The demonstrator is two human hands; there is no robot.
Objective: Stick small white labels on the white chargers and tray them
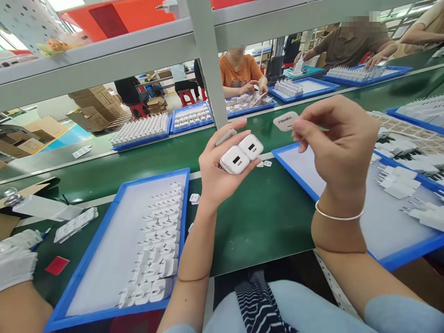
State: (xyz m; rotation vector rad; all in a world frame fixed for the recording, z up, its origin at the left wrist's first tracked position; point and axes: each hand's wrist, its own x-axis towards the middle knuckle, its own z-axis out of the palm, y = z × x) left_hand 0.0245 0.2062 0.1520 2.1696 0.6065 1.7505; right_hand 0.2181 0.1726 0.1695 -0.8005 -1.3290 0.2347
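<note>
Two white charger blocks with port openings facing up rest side by side in my left hand, whose fingers curl round them. A small white piece also sticks out between its fingers. Raised to the right, my right hand pinches a thin white rounded plate with dark lettering between thumb and fingertips. The plate is apart from the blocks. Below my left hand, to the left, a blue-rimmed tray holds rows of white plug pieces. Another blue-rimmed tray lies partly behind my right hand, with pronged white pieces.
A metal shelf post and beam stand in front. Beyond the green bench, people work at trays. A gloved hand of another person is at the left edge, near a red card. Small white parts lie beside the left tray.
</note>
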